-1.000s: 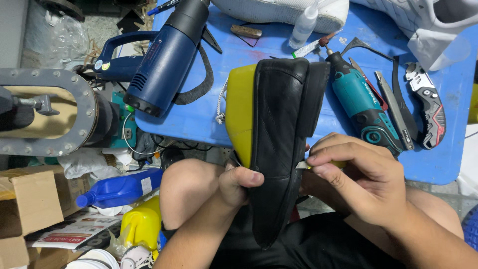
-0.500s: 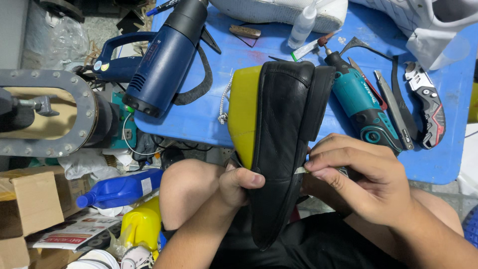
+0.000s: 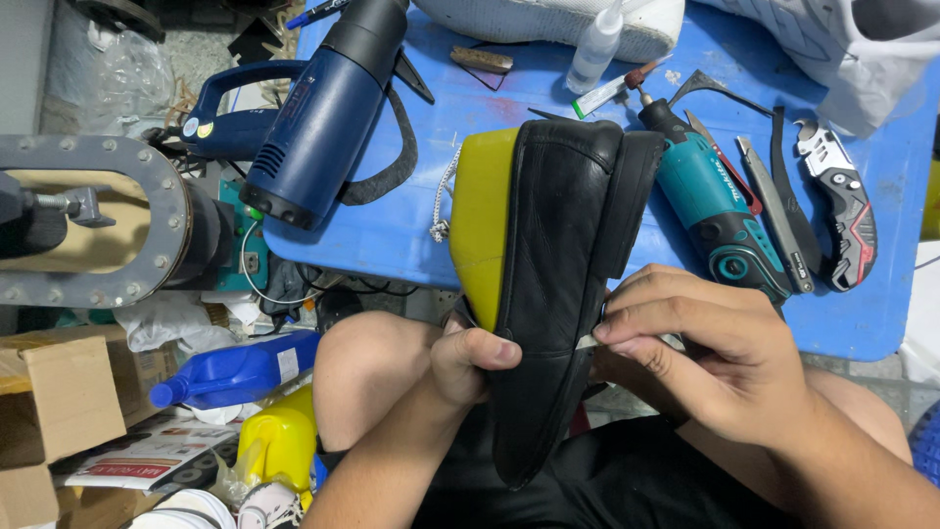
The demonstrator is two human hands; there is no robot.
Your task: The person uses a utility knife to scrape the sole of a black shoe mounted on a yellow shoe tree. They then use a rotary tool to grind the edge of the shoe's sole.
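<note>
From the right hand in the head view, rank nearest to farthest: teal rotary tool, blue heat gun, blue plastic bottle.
1. Teal rotary tool: just above the right hand, on the blue table.
2. Blue heat gun: upper left, on the table.
3. Blue plastic bottle: far left, down on the floor.

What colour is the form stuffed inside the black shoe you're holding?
Yellow: the form shows along the black shoe's left side, in the head view.

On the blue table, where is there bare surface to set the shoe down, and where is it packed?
Bare blue table shows between the dark blue heat gun and the black leather shoe with a yellow insert; another patch lies right of the folding utility knife. The teal rotary tool, metal hand tools and white glue bottle crowd the rest.
</note>
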